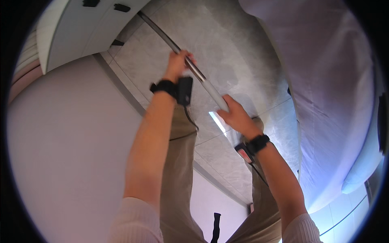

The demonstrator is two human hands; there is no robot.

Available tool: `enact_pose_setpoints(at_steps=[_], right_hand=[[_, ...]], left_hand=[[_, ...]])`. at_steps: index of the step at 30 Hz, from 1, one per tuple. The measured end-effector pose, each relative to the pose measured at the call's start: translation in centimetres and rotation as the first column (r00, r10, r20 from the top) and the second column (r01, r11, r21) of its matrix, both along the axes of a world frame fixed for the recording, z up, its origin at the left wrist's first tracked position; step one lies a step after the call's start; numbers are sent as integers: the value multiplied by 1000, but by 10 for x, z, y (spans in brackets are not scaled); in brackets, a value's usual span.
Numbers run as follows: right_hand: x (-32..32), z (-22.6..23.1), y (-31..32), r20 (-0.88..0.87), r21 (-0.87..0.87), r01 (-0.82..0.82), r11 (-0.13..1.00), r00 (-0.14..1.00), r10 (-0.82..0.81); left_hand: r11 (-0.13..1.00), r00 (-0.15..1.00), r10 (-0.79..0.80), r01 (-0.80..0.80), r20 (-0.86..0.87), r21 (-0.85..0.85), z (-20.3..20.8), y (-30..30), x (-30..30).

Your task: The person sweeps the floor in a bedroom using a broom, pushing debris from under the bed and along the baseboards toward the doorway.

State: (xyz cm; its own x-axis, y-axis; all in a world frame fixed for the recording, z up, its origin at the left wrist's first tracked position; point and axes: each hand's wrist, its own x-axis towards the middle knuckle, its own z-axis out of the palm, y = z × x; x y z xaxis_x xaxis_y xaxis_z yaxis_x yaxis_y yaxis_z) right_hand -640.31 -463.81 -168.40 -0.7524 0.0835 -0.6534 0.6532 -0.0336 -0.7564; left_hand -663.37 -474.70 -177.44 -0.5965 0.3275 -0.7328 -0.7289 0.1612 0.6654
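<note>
A long pole [211, 90] runs slantwise from the upper left toward the middle, shiny metal along most of its length and pale grey at the near end. Its far end goes out of sight beside the white furniture, so what it carries there is hidden. My left hand [178, 67] is wrapped round the metal shaft. Lower down, my right hand [239, 116] grips the pale grey end, thumb along the top. Each wrist wears a black strap with a small device and a cable.
Grey tiled floor [227, 40] lies under the pole, with darker patches. A pale wall [73, 141] stands at left, white furniture [89, 32] at upper left. Along the right hangs a pale fabric cover [324, 81]. My legs, in khaki trousers [178, 170], are below.
</note>
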Motion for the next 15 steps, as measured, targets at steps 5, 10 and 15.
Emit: enact_pose_setpoints(at_steps=[5, 10, 15], right_hand=[[-70, -78, -35, 55, -91, 85, 992, 995, -80], [-55, -72, -42, 105, 57, 9, 998, 994, -15], [62, 3, 1, 393, -193, -172, 966, 888, 237]], left_hand=[[958, 990, -144, 138, -6, -251, -48, -1, -60], [851, 954, -291, 294, 75, -436, -37, -1, -65], [774, 766, -515, 608, 385, -176, 11, -8, 82]])
